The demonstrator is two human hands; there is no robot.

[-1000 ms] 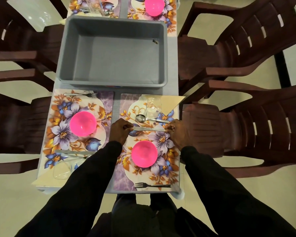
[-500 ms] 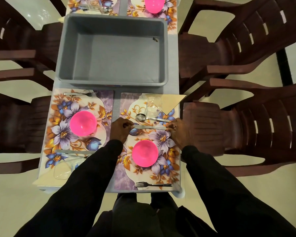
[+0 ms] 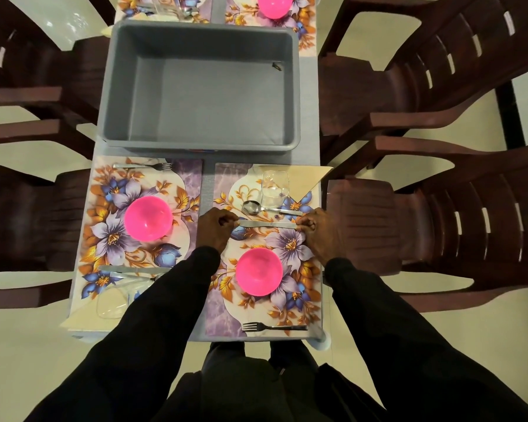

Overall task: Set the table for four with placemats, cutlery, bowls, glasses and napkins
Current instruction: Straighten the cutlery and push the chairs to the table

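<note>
Knife (image 3: 267, 224) lies flat across the right mat (image 3: 223, 318), running left to right. Both hands are on it. The left hand (image 3: 215, 228) has curled fingers pinching the left end, and the right hand (image 3: 316, 229) pinches the right end the same way.

Just beyond the knife sits the spoon (image 3: 256, 207), near parallel, bowl end to the left. Past that the glass (image 3: 274, 188) stands upright, touching the folded napkin (image 3: 305, 178) at the mat's far right corner. On the near side of the knife is the pink bowl (image 3: 258, 272), mid-mat and apart from the blade. The fork (image 3: 273, 326) lies along the near edge, tines left.

Next door, the left mat (image 3: 189, 172) carries its own pink left bowl (image 3: 148, 217), with the left fork (image 3: 142, 166) along the far edge. The left glass (image 3: 112, 303) is on the near corner, and a black sleeve covers part of that corner.

Beyond both mats a grey tub (image 3: 198, 86) sits on the table (image 3: 309, 95), and past it another pink far bowl (image 3: 275, 4) shows on a floral mat. Dark brown chairs (image 3: 439, 71) stand on either side.
</note>
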